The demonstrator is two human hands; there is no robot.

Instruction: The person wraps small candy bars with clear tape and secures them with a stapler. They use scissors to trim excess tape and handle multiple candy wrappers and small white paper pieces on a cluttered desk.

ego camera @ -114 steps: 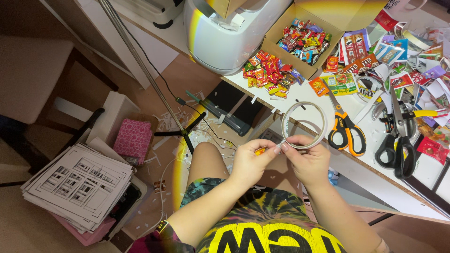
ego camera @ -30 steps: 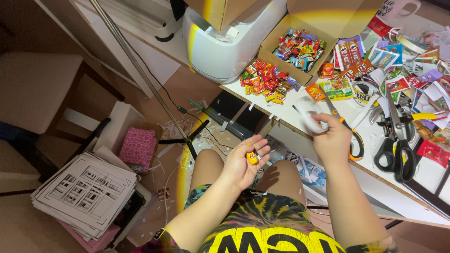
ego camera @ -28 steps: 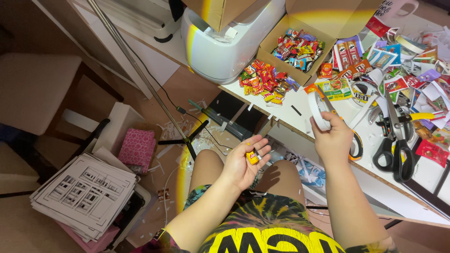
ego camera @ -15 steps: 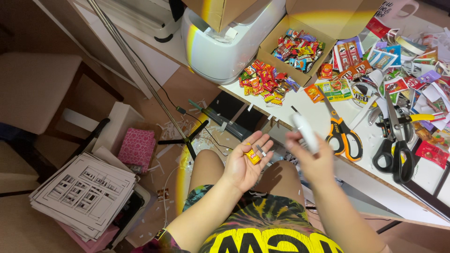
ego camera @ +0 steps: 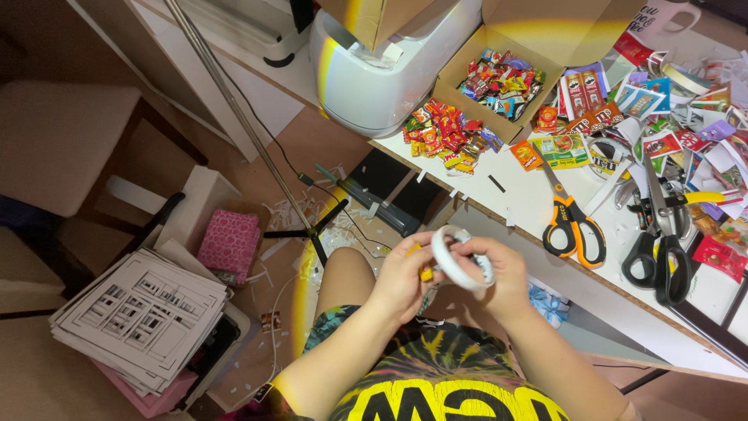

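White desk (ego camera: 538, 204) crowded with candy wrappers, an open cardboard box (ego camera: 499, 78), orange-handled scissors (ego camera: 573, 226). Over the lap, right hand (ego camera: 502, 273) clasps a tape roll (ego camera: 460, 257); left hand (ego camera: 405, 273) pinches a small yellow piece (ego camera: 425, 273) against the roll's edge. Printed sheets (ego camera: 140, 316) stacked on floor.

Table: white flat desk top (ego camera: 538, 206) with a brown wood edge.
Far edge: round white machine (ego camera: 382, 74), open brown cardboard box of bright candy (ego camera: 499, 78).
Middle: loose pile of red and yellow candy (ego camera: 444, 134).
Near edge: orange-handled scissors (ego camera: 573, 222), black-handled scissors (ego camera: 662, 249).
Floor: stack of printed white paper sheets (ego camera: 140, 316), pink patterned box (ego camera: 228, 243).
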